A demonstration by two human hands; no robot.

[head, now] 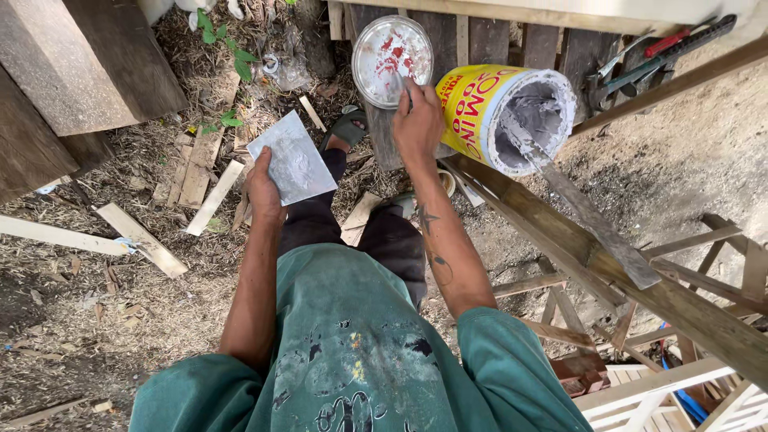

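Observation:
My left hand [264, 192] grips a flat grey board [291, 158] smeared with pale putty, holding it by its lower corner. My right hand [418, 122] reaches forward and holds a small tool, mostly hidden, whose tip touches a round metal lid [391, 48] streaked with red and white. Right beside that hand a yellow can [504, 116] lies tilted on its side, full of grey putty. A long wooden stir stick [592, 216] pokes out of the can toward the lower right. The lid and can rest on dark wooden planks [448, 32].
Offcuts of wood [140, 240] and shavings litter the dirt on the left. A thick beam [80, 64] crosses the upper left. Pliers and a red-handled tool [664, 48] lie at upper right. A slanted timber rail [680, 304] and wooden frames [664, 392] stand at right.

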